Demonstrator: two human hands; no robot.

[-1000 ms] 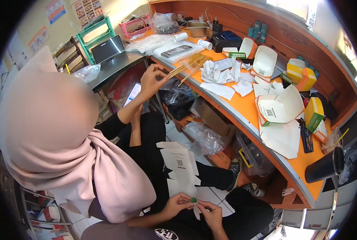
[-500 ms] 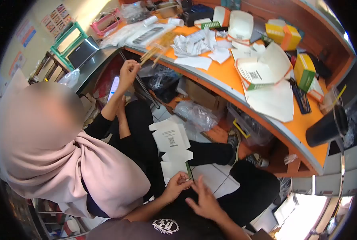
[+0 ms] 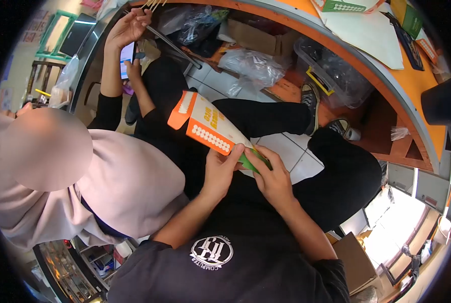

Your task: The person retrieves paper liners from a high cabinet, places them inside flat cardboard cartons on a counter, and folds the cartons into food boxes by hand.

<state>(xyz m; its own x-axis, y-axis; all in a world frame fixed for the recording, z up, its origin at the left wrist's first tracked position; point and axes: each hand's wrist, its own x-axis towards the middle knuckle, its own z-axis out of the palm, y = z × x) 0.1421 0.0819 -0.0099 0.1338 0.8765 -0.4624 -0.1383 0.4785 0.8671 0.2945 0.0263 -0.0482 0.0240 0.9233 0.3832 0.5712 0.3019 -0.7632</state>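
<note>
In the head view, a food carton (image 3: 213, 121) of printed cardboard is between my two hands above my lap. Its sides are orange, white and green, and its printed outer face is turned up. The side panels are bent up and an orange end flap tilts at the far left. My left hand (image 3: 219, 174) grips the near-left edge, thumb on top. Close beside it, my right hand (image 3: 272, 177) pinches the green end, with the thumb on the panel and the fingers around the edge. The carton's underside is hidden from me.
At my left sits a person in a pale pink garment (image 3: 129, 177), holding a phone (image 3: 127, 60); the other hand (image 3: 129, 30) is near thin wooden sticks. An orange counter (image 3: 427, 86) curves across ahead, with plastic bags (image 3: 250, 65) and a clear bin (image 3: 336, 76) below.
The carton has been turned over from its white inside to its printed outside and bent into shape. My right hand has closed on it. The view has tilted down.
</note>
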